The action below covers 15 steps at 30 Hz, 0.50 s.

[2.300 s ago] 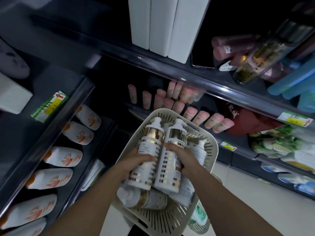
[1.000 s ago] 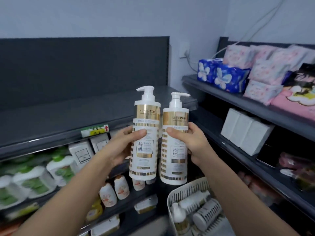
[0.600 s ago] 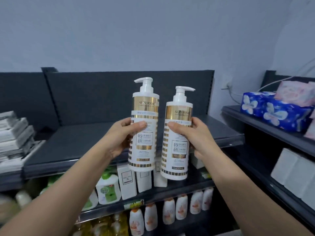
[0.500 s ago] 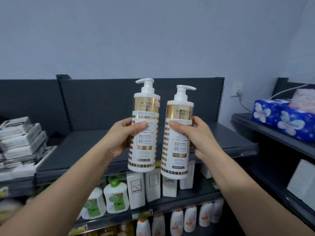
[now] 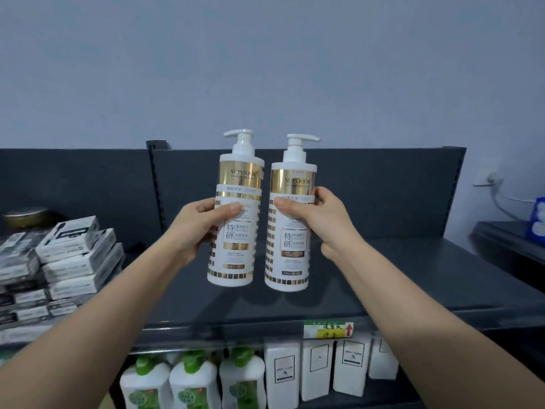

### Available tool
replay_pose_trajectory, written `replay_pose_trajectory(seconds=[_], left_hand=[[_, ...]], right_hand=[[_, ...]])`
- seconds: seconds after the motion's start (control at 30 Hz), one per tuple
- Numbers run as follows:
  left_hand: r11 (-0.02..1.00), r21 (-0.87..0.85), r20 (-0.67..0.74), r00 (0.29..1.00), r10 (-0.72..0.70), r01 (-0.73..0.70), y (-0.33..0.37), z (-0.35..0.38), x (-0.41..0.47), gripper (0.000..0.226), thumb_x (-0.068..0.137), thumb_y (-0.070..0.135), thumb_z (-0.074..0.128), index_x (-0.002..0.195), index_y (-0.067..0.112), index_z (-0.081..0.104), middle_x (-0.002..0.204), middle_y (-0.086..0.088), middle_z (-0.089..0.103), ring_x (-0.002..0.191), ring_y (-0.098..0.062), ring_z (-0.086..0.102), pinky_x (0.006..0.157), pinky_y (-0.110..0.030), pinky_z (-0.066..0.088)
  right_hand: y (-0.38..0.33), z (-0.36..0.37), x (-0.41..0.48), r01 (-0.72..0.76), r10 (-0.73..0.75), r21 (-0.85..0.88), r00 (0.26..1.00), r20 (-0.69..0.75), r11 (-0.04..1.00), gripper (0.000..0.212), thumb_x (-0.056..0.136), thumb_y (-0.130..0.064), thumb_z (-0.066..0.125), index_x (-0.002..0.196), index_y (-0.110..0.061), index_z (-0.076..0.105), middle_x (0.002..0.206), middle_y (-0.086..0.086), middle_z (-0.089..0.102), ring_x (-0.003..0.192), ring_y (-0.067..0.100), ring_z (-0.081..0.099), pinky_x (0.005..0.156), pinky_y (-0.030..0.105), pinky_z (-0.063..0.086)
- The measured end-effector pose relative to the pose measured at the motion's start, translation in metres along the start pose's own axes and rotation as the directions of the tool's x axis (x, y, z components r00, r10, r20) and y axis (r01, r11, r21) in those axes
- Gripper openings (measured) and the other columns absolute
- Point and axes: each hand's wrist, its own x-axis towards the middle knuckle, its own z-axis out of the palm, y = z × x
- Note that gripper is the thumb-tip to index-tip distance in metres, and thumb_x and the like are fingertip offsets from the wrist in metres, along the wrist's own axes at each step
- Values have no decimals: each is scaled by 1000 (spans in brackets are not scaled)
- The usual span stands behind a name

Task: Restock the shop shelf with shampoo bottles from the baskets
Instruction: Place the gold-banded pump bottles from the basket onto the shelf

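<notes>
Placing step in hand: left hand (image 5: 200, 228) grips one upright white-and-gold plastic pump bottle (image 5: 239, 178), right hand (image 5: 320, 224) its twin (image 5: 290, 261) (close, not touching), both clear above the middle of the dark grey metal shelf (image 5: 389, 278); next move, as judged, is to lower both level, then release.

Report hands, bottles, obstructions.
Left hand grips left white gold-banded pump bottle; right hand grips right matching bottle. Both upright over dark grey shelf, not down. Stacked boxes left, apart.

Gloss against matt
We see smooth, shiny white plastic shampoo bottles (image 5: 233, 261) with mirror-gold bands (image 5: 240, 175), and a matt dark shelf (image 5: 413, 276).
</notes>
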Motion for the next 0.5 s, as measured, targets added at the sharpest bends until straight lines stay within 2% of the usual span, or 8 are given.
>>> replay_pose_trajectory(seconds=[0.1, 0.17, 0.23, 0.33, 0.43, 0.5], left_hand=[[999, 34, -44, 999, 7, -6, -13, -16, 17, 73, 39, 63, 85, 94, 16, 74, 88, -6, 76, 68, -15, 69, 59, -25, 53], [999, 34, -71, 997, 5, -2, -21, -24, 27, 75, 36, 63, 86, 92, 15, 74, 88, -7, 76, 71, -17, 70, 66, -29, 55], [999, 45, -105, 994, -11, 16, -27, -29, 36, 68, 41, 57, 87, 92, 14, 74, 89, -7, 76, 74, -19, 72, 70, -32, 57], [997, 71, -158, 987, -29, 41, -38, -38, 49, 44, 61, 35, 82, 97, 11, 72, 92, -7, 76, 85, -26, 73, 77, -39, 58], [994, 105, -150, 988, -26, 42, -48, -54, 61, 66, 44, 44, 89, 99, 12, 73, 96, -6, 76, 84, -22, 74, 73, -36, 57], [990, 131, -136, 990, -25, 43, -55, -66, 69, 70, 41, 45, 91, 101, 13, 73, 98, -5, 76, 85, -21, 73, 70, -33, 56]], right_hand=[[12, 13, 25, -16, 16, -6, 999, 43, 1000, 55, 65, -24, 89, 112, -20, 60, 102, -5, 73, 87, 13, 72, 73, 35, 58], [21, 20, 41, -24, 26, -29, 997, 73, 999, 54, 64, -25, 89, 110, -20, 60, 102, -5, 73, 88, 14, 71, 71, 35, 57], [31, 28, 58, -17, 23, -58, 995, 99, 998, 53, 63, -24, 90, 106, -20, 60, 102, -5, 73, 89, 15, 71, 75, 39, 59], [44, 42, 80, 13, 0, -95, 991, 137, 995, 56, 58, -24, 93, 102, -17, 59, 100, -5, 73, 89, 14, 71, 80, 42, 60], [56, 57, 98, 27, -7, -113, 984, 176, 993, 57, 57, -24, 93, 102, -18, 60, 101, -6, 72, 91, 13, 70, 83, 42, 59], [64, 67, 110, 28, -6, -109, 980, 200, 994, 57, 57, -23, 93, 103, -18, 60, 101, -6, 72, 92, 13, 70, 85, 42, 58]])
